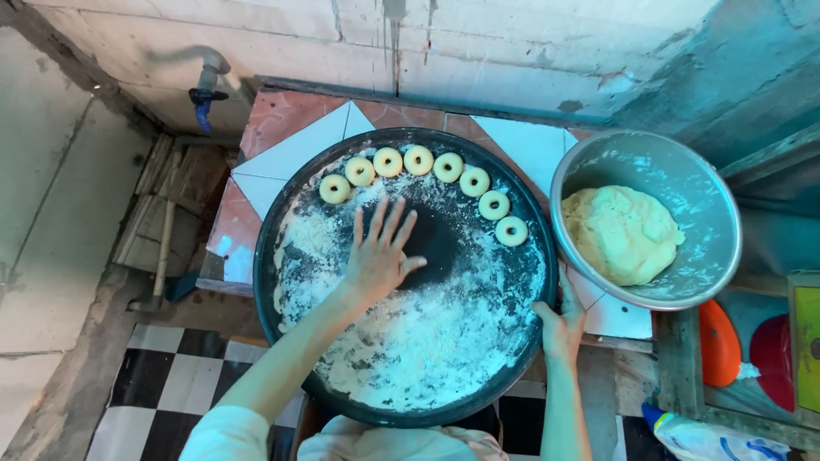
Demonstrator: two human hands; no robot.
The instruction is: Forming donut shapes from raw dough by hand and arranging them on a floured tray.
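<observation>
The left hand [380, 256] lies flat, fingers spread wide and holding nothing, on the bare dark centre of the round floured tray [290, 213], while the right hand [561, 326] has its grip closed on the tray's right rim. Seven dough rings [418, 160] sit in an arc along the tray's far edge, and the dough mass [622, 234] rests in the metal bowl [709, 192] just beside the tray on the tiled desk [286, 141]. Judgement: ring-forming is partly done; the next ring calls for dough drawn from the bowl.
</observation>
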